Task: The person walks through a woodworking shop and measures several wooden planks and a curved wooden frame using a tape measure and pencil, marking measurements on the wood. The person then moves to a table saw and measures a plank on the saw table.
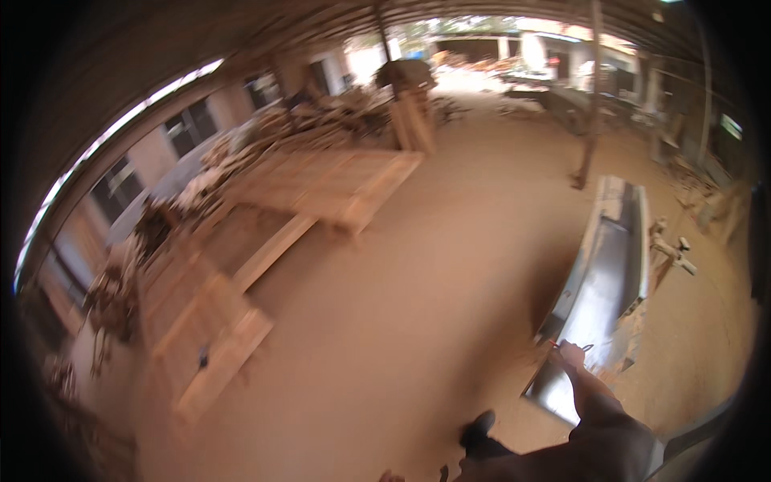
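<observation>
My right hand reaches out over a long, shiny metal-topped bench on the right. Its fingers are closed round a thin tool; a red end shows on one side of the fist and a dark end on the other. Blur hides the tool's exact kind. At the bottom edge a small skin-coloured patch, seemingly my left hand, is almost wholly cut off, so its fingers do not show. My dark shoe stands on the floor left of the bench.
Low wooden platforms stand at left, one with a small dark object on it, a plank between them. Heaped timber lines the wall. A post rises beyond the bench; a wooden stand is beside it.
</observation>
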Demonstrator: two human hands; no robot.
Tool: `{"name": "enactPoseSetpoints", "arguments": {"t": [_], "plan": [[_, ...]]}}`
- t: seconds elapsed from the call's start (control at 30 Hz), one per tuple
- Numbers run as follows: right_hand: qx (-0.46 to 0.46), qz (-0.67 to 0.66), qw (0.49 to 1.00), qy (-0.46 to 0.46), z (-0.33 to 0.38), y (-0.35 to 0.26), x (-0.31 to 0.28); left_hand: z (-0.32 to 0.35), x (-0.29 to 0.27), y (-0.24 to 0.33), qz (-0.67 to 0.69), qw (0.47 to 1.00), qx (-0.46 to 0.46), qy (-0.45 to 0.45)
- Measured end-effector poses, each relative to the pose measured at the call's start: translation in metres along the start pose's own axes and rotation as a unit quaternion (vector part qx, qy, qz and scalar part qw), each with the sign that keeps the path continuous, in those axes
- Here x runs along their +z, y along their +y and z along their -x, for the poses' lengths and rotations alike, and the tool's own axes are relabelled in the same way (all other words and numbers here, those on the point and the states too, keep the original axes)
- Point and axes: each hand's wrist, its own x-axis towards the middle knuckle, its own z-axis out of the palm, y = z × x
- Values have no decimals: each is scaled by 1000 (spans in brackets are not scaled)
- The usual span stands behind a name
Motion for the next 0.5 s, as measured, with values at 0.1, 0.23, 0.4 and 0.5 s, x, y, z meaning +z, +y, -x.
{"name": "enactPoseSetpoints", "arguments": {"t": [0.1,0.23,0.4,0.5], "plan": [[-161,-11,980,-115,106,-103,52,80,-42,-74,-36,979,41,196],[-322,94,904,-267,235,-177,155,176,-124,-52,99,936,-204,270],[-507,298,741,-323,399,-263,221,278,-128,-122,217,839,-305,395],[-410,274,745,-449,379,-278,269,292,-91,-166,295,824,-271,401]]}}
